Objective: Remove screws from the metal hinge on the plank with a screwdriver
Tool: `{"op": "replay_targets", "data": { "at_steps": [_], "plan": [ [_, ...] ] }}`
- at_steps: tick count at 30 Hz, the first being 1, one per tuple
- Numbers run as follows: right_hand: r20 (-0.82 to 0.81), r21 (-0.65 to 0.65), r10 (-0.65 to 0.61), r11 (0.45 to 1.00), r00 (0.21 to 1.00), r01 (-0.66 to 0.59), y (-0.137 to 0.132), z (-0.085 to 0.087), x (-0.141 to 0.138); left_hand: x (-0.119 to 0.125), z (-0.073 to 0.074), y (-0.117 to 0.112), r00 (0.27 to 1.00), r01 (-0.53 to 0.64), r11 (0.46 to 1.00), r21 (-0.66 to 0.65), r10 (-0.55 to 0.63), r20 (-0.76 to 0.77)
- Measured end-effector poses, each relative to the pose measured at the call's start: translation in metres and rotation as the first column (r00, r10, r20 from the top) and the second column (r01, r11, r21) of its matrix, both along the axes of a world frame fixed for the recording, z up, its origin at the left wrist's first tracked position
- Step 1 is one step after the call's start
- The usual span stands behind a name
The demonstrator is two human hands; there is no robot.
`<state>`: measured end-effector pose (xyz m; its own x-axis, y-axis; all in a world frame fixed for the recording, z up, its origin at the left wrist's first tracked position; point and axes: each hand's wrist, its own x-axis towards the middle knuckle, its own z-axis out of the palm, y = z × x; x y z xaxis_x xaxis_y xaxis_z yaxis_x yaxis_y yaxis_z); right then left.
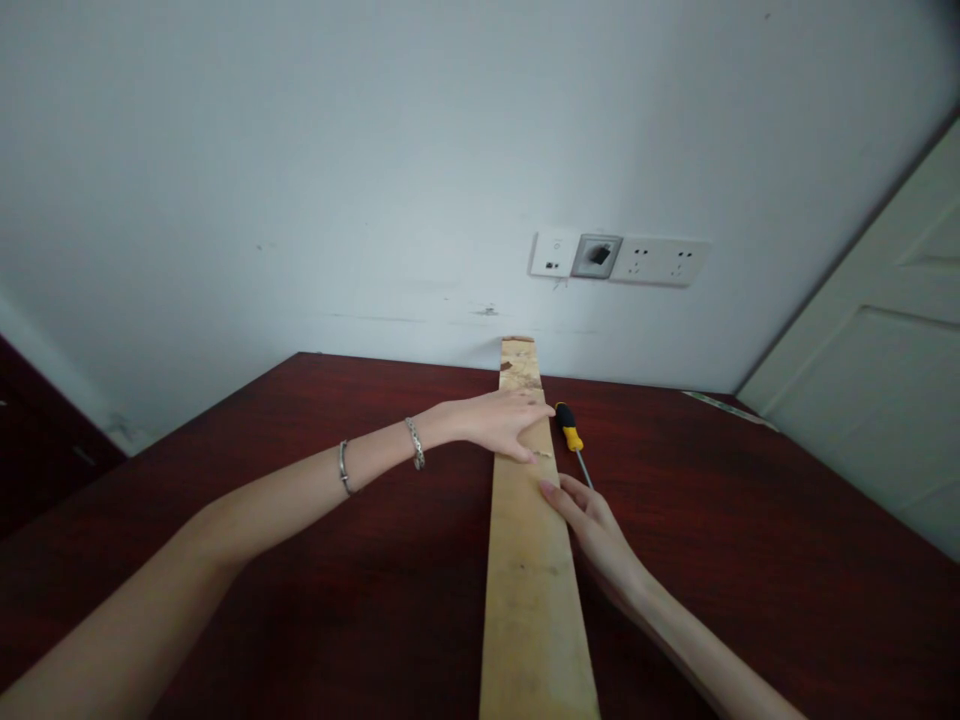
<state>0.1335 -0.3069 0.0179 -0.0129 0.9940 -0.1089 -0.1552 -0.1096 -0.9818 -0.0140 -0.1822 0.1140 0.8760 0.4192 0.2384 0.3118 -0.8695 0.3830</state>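
A long pale wooden plank (529,580) lies lengthwise on a dark red-brown table (360,560), running away from me to the wall. My left hand (499,420) rests flat across the plank's far part, fingers stretched out, with two silver bracelets on the wrist and forearm. My right hand (592,520) lies at the plank's right edge, fingers extended and touching the wood. A screwdriver (571,440) with a black and yellow handle lies on the table just right of the plank, between the two hands; its metal shaft points toward my right fingers.
A white wall stands behind the table with a row of sockets and a switch plate (619,258). A white door (877,400) is at the right. A dark piece of furniture (37,440) shows at the far left.
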Motion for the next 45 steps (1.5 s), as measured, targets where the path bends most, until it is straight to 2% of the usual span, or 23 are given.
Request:
{"op": "replay_targets", "data": {
  "at_steps": [5,10,13,17,22,25,28,31,35,39,42,45],
  "plan": [
    [0.003,-0.001,0.003,1.0,1.0,-0.003,0.001,-0.001,0.001,-0.003,-0.002,0.009,1.0,0.022,1.0,0.014,-0.022,-0.008],
    [0.012,-0.019,0.009,1.0,1.0,-0.009,0.002,0.003,0.001,-0.006,-0.003,0.012,0.998,-0.036,0.992,-0.125,0.042,0.05],
    [-0.007,-0.026,0.013,1.0,1.0,-0.013,0.001,0.005,0.001,-0.015,0.005,0.01,0.989,-0.024,0.984,-0.176,0.05,0.141],
    [-0.033,-0.031,-0.008,0.999,0.999,0.007,0.001,0.01,-0.001,-0.037,0.022,0.007,0.98,-0.06,0.966,-0.252,0.105,0.167],
    [-0.038,-0.022,-0.046,0.999,0.998,0.045,0.001,0.013,0.0,-0.067,0.029,0.012,0.954,-0.142,0.906,-0.398,0.232,0.189],
    [-0.053,-0.02,-0.061,0.998,0.997,0.06,0.001,0.012,0.001,-0.078,0.025,0.019,0.952,-0.227,0.884,-0.408,0.289,0.098],
    [-0.059,-0.015,-0.06,0.998,0.996,0.059,0.001,0.012,0.002,-0.084,0.019,0.024,0.957,-0.278,0.907,-0.316,0.29,-0.009],
    [-0.065,-0.014,-0.063,0.998,0.996,0.062,0.001,0.013,0.003,-0.085,0.013,0.025,0.957,-0.29,0.924,-0.25,0.278,-0.08],
    [-0.081,-0.022,-0.063,0.998,0.995,0.061,-0.001,0.016,0.003,-0.084,0.006,0.023,0.958,-0.286,0.926,-0.245,0.274,-0.085],
    [-0.084,-0.03,-0.068,0.997,0.994,0.065,-0.003,0.02,0.001,-0.082,-0.003,0.022,0.941,-0.319,0.919,-0.233,0.279,-0.19],
    [-0.094,-0.032,-0.068,0.997,0.993,0.065,-0.003,0.021,0.0,-0.082,-0.011,0.022,0.933,-0.333,0.911,-0.244,0.281,-0.223],
    [-0.09,-0.026,-0.063,0.998,0.994,0.061,-0.003,0.021,0.0,-0.08,-0.023,0.022,0.918,-0.317,0.927,-0.199,0.248,-0.308]
  ]
}}
